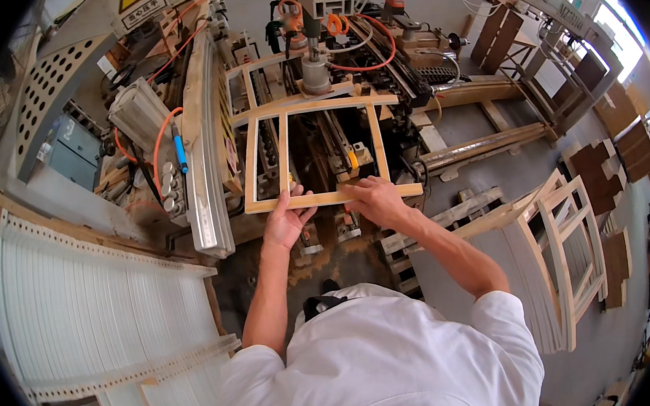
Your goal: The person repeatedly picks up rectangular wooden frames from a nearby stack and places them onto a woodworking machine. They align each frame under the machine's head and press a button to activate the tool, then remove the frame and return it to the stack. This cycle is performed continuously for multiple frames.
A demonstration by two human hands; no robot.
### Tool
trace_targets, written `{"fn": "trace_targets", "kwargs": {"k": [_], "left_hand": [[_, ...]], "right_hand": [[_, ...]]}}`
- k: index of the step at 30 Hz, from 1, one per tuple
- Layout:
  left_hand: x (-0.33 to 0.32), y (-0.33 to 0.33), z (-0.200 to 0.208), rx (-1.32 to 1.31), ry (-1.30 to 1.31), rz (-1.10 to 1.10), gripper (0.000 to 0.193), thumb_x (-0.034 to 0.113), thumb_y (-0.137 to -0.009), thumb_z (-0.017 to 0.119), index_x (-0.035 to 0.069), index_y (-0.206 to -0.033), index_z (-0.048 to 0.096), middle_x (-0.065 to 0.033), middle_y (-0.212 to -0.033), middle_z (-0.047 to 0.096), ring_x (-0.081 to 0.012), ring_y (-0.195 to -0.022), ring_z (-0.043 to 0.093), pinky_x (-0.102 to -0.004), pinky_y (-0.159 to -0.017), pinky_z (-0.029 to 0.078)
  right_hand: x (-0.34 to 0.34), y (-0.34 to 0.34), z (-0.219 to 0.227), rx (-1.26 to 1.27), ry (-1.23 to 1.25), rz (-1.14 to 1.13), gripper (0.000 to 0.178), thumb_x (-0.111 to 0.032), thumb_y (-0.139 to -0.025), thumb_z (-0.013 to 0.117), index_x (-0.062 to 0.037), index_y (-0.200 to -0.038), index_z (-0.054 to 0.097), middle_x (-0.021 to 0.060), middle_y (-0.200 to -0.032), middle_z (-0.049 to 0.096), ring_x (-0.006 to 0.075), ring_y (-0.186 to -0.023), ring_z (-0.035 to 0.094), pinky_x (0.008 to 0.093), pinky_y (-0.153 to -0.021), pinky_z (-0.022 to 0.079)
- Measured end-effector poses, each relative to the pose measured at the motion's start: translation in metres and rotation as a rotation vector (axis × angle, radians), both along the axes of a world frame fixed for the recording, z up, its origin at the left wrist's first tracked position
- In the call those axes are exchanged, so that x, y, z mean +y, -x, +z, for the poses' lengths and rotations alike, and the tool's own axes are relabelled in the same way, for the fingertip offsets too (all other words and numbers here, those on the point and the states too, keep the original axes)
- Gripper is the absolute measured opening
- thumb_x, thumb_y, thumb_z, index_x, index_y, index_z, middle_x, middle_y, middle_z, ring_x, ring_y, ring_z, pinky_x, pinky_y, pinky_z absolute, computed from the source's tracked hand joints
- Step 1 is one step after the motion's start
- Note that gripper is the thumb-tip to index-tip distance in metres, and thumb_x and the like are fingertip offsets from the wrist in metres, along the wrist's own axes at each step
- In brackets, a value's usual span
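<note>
A light wooden frame (317, 200) with one inner upright bar is held level in front of me, over the bed of a machine. My left hand (289, 219) is closed on its near rail, thumb on top and fingers below. Farther right along the same rail, my right hand (378, 201) grips from above with bent fingers; its fingertips are partly hidden. Beyond the held frame, another wooden frame (249, 87) lies in the machine, under a metal press cylinder (316, 74).
Slotted white-grey panels (104, 304) fill the near left. Stacked wooden frames (562, 261) stand at the right beside a pallet (455, 212). A metal beam (207, 182) borders the machine's left side. A blue air gun (179, 149) hangs by an orange hose.
</note>
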State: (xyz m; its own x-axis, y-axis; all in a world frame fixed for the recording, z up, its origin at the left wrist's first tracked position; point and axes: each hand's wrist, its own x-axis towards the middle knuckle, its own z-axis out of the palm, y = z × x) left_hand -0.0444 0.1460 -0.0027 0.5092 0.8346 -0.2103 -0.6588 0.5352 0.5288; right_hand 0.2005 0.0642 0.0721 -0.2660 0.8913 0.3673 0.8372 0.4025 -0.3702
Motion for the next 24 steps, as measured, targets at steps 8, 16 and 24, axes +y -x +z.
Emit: {"fn": "trace_targets", "kwargs": {"k": [8,16,24], "left_hand": [[0.024,0.021,-0.006,0.002,0.015,0.032,0.039,0.032,-0.098,0.056,0.010,-0.130,0.053,-0.0031,-0.119,0.062,-0.0282,-0.121,0.055,-0.0514,-0.101,0.047],[0.031,0.016,-0.009,-0.056,0.027,0.047,0.040,0.027,-0.098,0.054,0.010,-0.133,0.049,-0.0029,-0.117,0.062,-0.0279,-0.120,0.055,-0.0534,-0.106,0.042],[0.031,0.014,0.003,-0.104,0.040,0.031,0.036,0.026,-0.097,0.057,0.010,-0.130,0.052,-0.0015,-0.115,0.064,-0.0260,-0.122,0.055,-0.0501,-0.106,0.044]], "right_hand": [[0.036,0.020,-0.016,0.031,0.009,0.016,0.036,-0.021,-0.079,0.072,-0.0104,-0.112,0.066,0.0083,-0.093,0.066,0.0296,-0.089,0.061,0.0409,-0.079,0.048],[0.055,0.012,-0.023,0.034,0.038,0.044,0.034,-0.020,-0.078,0.072,-0.0106,-0.111,0.067,0.0078,-0.091,0.065,0.0297,-0.089,0.060,0.0406,-0.081,0.047],[0.061,0.010,-0.006,-0.010,0.064,0.062,0.037,-0.020,-0.078,0.071,-0.0111,-0.113,0.065,0.0072,-0.092,0.064,0.0290,-0.090,0.060,0.0409,-0.082,0.045]]}}
